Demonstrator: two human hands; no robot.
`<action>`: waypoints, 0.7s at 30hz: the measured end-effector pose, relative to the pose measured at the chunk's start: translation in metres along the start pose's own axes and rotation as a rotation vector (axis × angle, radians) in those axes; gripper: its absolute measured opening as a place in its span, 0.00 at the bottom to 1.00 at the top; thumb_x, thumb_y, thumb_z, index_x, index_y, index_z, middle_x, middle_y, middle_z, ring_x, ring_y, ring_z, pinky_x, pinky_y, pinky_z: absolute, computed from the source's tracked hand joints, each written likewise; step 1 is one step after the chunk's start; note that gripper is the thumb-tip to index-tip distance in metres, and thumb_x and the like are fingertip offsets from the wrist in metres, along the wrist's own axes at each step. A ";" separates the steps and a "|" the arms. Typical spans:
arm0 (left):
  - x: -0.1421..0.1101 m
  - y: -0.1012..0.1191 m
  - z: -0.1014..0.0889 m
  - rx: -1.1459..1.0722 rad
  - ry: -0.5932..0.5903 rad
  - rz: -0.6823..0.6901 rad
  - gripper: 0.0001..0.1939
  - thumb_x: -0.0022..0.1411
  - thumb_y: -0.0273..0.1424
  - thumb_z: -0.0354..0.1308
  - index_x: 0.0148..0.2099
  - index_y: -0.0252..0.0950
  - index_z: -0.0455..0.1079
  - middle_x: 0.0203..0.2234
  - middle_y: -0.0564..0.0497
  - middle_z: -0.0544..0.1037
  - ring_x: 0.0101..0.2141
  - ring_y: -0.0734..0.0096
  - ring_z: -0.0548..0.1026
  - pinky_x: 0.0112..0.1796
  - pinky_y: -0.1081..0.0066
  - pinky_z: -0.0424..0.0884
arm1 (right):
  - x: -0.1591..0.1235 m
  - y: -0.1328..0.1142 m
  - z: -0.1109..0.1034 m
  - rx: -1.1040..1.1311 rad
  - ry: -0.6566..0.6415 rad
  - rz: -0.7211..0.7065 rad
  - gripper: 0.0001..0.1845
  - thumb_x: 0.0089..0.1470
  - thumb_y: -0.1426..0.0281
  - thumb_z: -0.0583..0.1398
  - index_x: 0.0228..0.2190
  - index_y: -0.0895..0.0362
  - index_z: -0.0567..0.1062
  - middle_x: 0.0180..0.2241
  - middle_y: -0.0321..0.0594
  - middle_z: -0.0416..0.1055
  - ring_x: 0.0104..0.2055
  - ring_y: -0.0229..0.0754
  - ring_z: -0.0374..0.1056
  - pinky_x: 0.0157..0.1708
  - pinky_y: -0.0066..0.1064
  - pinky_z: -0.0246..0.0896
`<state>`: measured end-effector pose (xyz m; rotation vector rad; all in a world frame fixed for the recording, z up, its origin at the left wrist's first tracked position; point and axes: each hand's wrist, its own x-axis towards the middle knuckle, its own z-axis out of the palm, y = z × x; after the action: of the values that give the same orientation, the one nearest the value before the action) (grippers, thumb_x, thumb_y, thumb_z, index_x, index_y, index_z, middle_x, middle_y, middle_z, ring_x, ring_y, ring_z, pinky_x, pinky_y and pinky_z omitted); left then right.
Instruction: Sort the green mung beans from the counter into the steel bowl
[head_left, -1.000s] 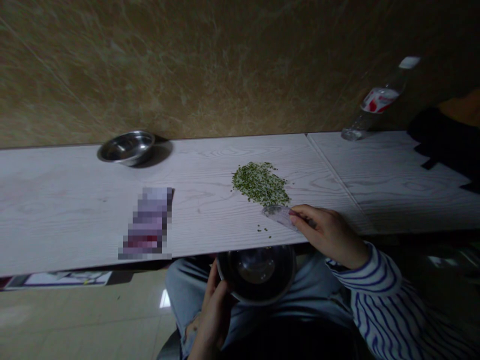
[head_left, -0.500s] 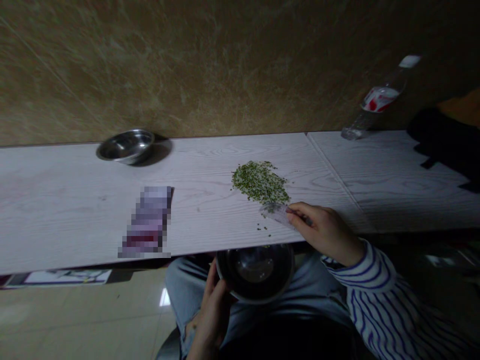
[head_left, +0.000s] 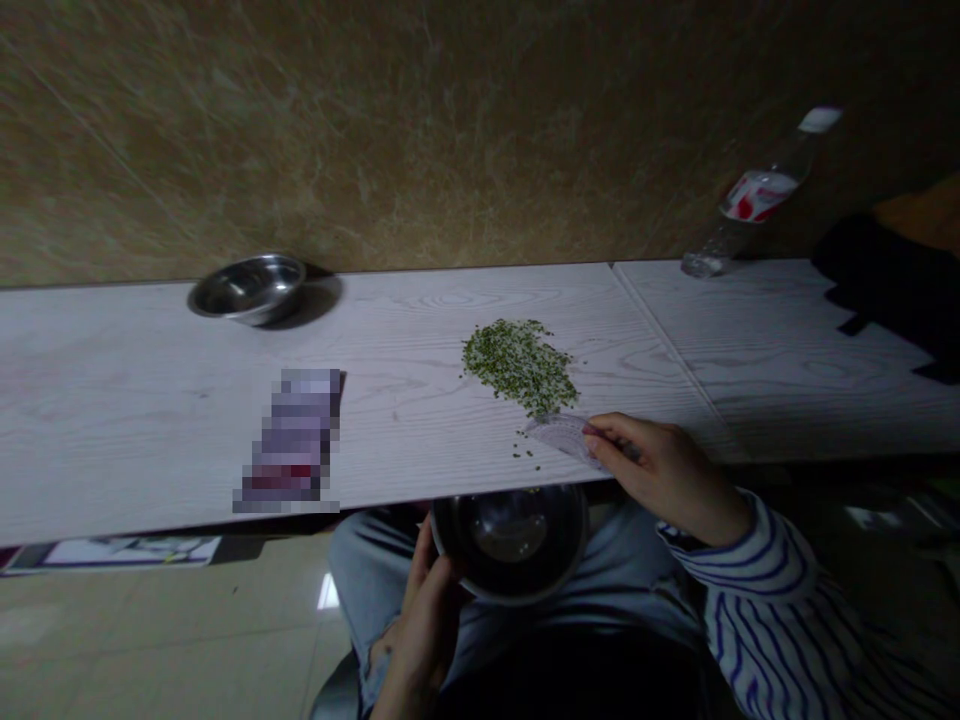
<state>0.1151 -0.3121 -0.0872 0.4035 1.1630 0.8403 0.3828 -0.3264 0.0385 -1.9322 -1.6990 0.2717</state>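
A pile of small green beans [head_left: 517,365] is spread over the pale wooden table [head_left: 405,430], with a few loose ones nearer the front edge. My right hand [head_left: 660,465] pinches a clear plastic protractor [head_left: 561,436], which lies low over the tabletop at the near side of the pile. Below the table's front edge, my left hand [head_left: 431,605] grips the left rim of a metal bowl [head_left: 514,550] above my lap. The bowl's far rim is partly hidden under the table edge.
A second metal bowl [head_left: 249,290] stands at the back left by the wall. In front of it lies a pixelated flat item [head_left: 292,440]. A plastic bottle [head_left: 761,195] stands at the back right, beside a dark bag-like bundle [head_left: 892,275].
My right hand has drawn the protractor slightly toward me and to the right, away from the main pile. A few beans have shifted at the pile's near side. My left hand and bowl stay put.
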 end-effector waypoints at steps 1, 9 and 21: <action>0.000 0.001 0.000 0.003 0.000 -0.002 0.40 0.48 0.31 0.65 0.65 0.47 0.67 0.62 0.46 0.74 0.59 0.48 0.70 0.50 0.59 0.71 | -0.001 0.000 0.000 0.006 -0.003 -0.001 0.10 0.60 0.68 0.56 0.34 0.54 0.78 0.29 0.37 0.81 0.28 0.40 0.76 0.27 0.28 0.63; -0.006 0.005 0.006 -0.033 -0.002 -0.031 0.40 0.47 0.30 0.66 0.65 0.48 0.68 0.58 0.48 0.77 0.55 0.52 0.74 0.49 0.61 0.73 | -0.004 -0.001 -0.001 0.022 0.004 0.012 0.11 0.60 0.67 0.56 0.35 0.54 0.78 0.28 0.37 0.81 0.29 0.41 0.76 0.27 0.28 0.64; -0.009 0.007 0.009 -0.029 0.014 -0.017 0.39 0.47 0.29 0.65 0.64 0.46 0.69 0.56 0.46 0.79 0.53 0.52 0.76 0.48 0.60 0.73 | 0.000 0.007 0.004 0.042 0.022 0.061 0.10 0.59 0.66 0.57 0.35 0.54 0.79 0.29 0.38 0.81 0.28 0.41 0.76 0.26 0.28 0.64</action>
<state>0.1195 -0.3132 -0.0735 0.3645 1.1642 0.8457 0.3866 -0.3257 0.0312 -1.9515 -1.6090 0.3057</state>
